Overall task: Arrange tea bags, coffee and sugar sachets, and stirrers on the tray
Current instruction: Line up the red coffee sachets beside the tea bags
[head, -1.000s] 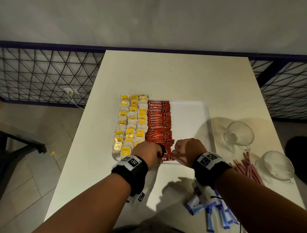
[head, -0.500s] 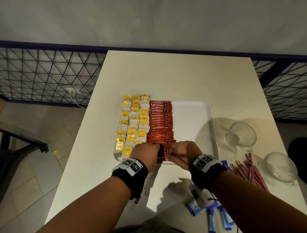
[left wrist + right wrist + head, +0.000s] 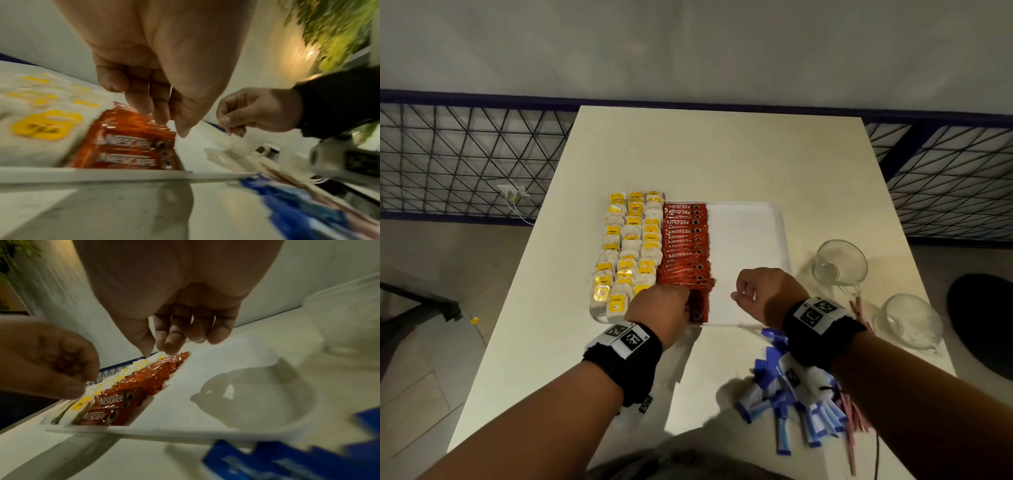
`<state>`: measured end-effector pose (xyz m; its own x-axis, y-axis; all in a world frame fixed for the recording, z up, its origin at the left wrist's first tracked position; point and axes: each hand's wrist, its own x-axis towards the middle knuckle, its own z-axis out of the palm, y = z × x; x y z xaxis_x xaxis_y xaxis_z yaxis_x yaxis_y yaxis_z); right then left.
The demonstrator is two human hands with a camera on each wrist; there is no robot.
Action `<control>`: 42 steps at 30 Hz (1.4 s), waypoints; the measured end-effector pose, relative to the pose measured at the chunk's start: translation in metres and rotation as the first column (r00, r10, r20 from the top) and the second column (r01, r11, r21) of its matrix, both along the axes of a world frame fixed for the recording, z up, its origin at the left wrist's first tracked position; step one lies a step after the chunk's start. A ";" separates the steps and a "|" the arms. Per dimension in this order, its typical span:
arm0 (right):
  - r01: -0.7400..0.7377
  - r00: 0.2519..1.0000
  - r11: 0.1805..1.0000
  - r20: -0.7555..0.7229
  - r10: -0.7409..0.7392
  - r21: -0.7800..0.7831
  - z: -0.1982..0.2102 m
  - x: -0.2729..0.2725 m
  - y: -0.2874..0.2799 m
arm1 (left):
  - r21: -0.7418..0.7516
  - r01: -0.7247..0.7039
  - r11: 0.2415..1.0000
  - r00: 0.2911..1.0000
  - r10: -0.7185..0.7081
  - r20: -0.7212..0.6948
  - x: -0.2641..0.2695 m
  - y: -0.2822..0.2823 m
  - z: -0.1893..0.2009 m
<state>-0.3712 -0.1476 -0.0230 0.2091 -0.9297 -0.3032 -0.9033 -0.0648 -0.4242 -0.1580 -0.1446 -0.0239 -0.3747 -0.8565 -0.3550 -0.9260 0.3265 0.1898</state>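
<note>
A white tray point(image 3: 746, 246) lies mid-table. Its left part holds three columns of yellow-tagged tea bags point(image 3: 626, 246), and beside them runs one column of red coffee sachets point(image 3: 685, 240). My left hand point(image 3: 664, 305) is at the near end of that column, fingertips point(image 3: 160, 118) pointing down onto the coffee sachets point(image 3: 127, 142). My right hand point(image 3: 750, 294) hovers over the bare tray point(image 3: 205, 386), its fingers point(image 3: 174, 340) hanging loosely and holding nothing. Blue-and-white sugar sachets point(image 3: 784, 397) lie piled on the table under my right forearm. Red stirrers point(image 3: 858, 311) lie to the right.
Two upturned glass cups point(image 3: 839, 263) point(image 3: 907, 322) stand right of the tray. The table's far half is bare. A dark wire fence point(image 3: 465, 164) runs behind the table, and the floor drops away on the left.
My right hand has let go at the near end of the coffee column and moved right over the bare tray. My left hand stays on the sachets.
</note>
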 end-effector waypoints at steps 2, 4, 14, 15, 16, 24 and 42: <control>-0.017 1.000 1.000 0.003 0.017 0.004 0.006 -0.018 0.009 | 0.013 0.030 0.999 0.989 -0.028 -0.143 -0.017 0.020 0.014; -0.026 1.000 0.999 -0.016 0.027 0.033 0.010 -0.038 0.020 | 0.069 0.124 0.990 0.971 -0.107 -0.215 -0.040 0.045 0.023; -0.147 0.980 0.978 -0.112 0.164 0.146 0.004 -0.067 0.057 | -0.081 -0.239 0.968 0.955 0.219 -0.202 -0.025 0.051 -0.019; -0.154 0.978 0.978 -0.117 0.171 0.142 0.003 -0.065 0.056 | -0.121 -0.255 0.959 0.958 0.233 -0.169 -0.012 0.038 -0.019; -0.155 0.979 0.979 -0.115 0.171 0.131 0.002 -0.061 0.054 | -0.148 -0.245 0.958 0.966 0.229 -0.116 -0.001 0.025 -0.018; -0.181 0.979 0.982 -0.089 0.185 0.053 -0.006 -0.019 0.023 | -0.103 0.231 0.967 0.966 -0.216 0.141 0.005 -0.031 -0.031; 0.021 0.995 0.999 0.102 -0.017 -0.046 -0.027 0.053 -0.019 | 0.010 0.292 0.956 0.948 -0.291 0.128 0.011 -0.061 -0.034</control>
